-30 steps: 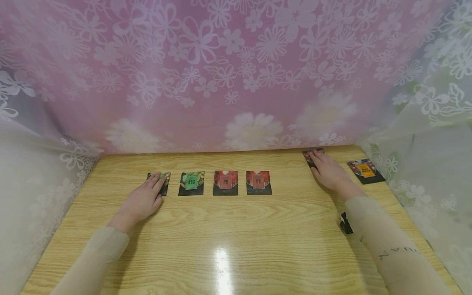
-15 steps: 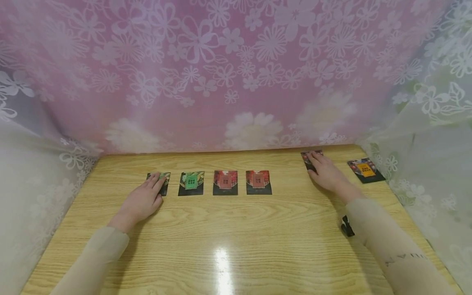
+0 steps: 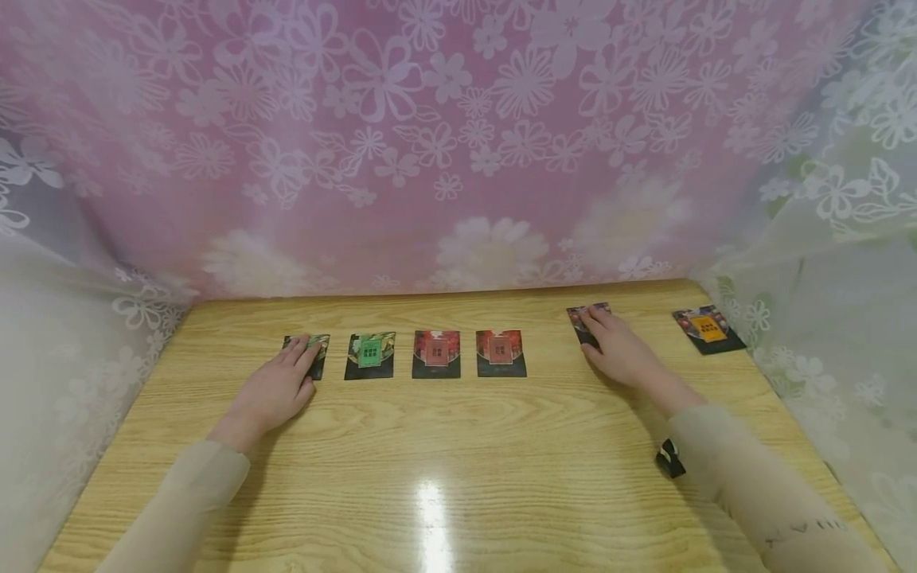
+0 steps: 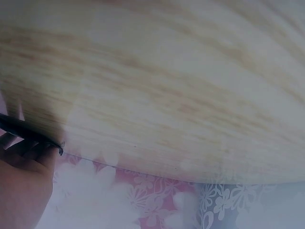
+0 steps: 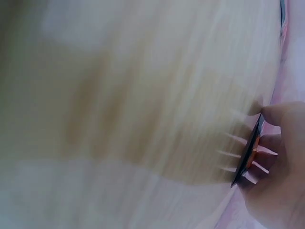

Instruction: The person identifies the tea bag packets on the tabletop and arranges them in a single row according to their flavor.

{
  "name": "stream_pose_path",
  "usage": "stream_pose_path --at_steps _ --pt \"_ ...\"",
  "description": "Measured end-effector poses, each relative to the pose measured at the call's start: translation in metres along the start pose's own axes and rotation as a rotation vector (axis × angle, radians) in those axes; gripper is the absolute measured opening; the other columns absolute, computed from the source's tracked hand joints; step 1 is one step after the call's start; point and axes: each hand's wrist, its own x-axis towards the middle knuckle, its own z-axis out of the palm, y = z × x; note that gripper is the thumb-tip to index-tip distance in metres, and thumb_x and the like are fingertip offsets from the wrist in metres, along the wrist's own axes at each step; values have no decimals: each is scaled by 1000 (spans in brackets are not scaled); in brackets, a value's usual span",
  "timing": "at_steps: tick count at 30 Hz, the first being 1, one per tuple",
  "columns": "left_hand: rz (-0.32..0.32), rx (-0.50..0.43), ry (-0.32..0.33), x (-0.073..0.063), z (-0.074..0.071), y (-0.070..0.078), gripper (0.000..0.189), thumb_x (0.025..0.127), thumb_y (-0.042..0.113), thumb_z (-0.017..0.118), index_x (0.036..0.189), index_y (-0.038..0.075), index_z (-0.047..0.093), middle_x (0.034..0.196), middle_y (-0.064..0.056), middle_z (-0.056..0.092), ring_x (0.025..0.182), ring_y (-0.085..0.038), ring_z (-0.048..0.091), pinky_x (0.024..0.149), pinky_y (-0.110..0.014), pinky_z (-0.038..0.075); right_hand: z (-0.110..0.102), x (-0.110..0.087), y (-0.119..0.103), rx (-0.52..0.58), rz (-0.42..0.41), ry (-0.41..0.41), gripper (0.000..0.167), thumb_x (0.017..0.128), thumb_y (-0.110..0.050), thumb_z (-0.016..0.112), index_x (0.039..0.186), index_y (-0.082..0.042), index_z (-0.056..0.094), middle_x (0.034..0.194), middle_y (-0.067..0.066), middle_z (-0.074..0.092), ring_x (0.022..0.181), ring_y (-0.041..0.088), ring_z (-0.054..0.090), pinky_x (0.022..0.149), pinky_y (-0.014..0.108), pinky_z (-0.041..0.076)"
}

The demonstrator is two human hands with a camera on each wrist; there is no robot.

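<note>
Flat on a green-and-black sachet (image 3: 318,366) at the left end of a row lies my left hand (image 3: 275,390), its fingers covering most of it. My right hand (image 3: 619,350) rests its extended fingers on a dark sachet (image 3: 576,317) with a colourful top, partly hidden beneath them. In the right wrist view that sachet (image 5: 249,150) shows edge-on under the fingers, with the thumb at one end. Between the hands lie a green-labelled sachet (image 3: 369,356) and two red-labelled sachets, one left (image 3: 436,355) and one right (image 3: 501,354).
An orange-labelled sachet (image 3: 709,329) lies tilted at the table's far right. Beside the right sleeve is a small black-and-white object (image 3: 669,459), partly hidden. A pink flowered curtain (image 3: 451,159) hangs along the back edge of the wooden table (image 3: 344,477).
My right hand has slid the dark sachet to the left and slightly nearer, away from the back edge. The left hand stays on its sachet.
</note>
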Motion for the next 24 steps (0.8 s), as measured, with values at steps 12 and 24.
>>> stream_pose_path --at_steps 12,24 --pt "4 10 -1 0 0 0 63 110 25 44 165 -2 31 170 -32 29 157 -50 32 126 -62 36 7 -6 -29 -10 4 11 65 108 -19 60 160 11 36 166 37 32 151 59 35 124 70 34" --pt "4 12 4 0 1 0 63 110 25 43 166 -2 31 170 -32 29 157 -49 32 126 -62 37 11 -10 -59 -22 14 13 65 107 -20 60 160 9 38 166 35 34 152 55 36 125 67 35"
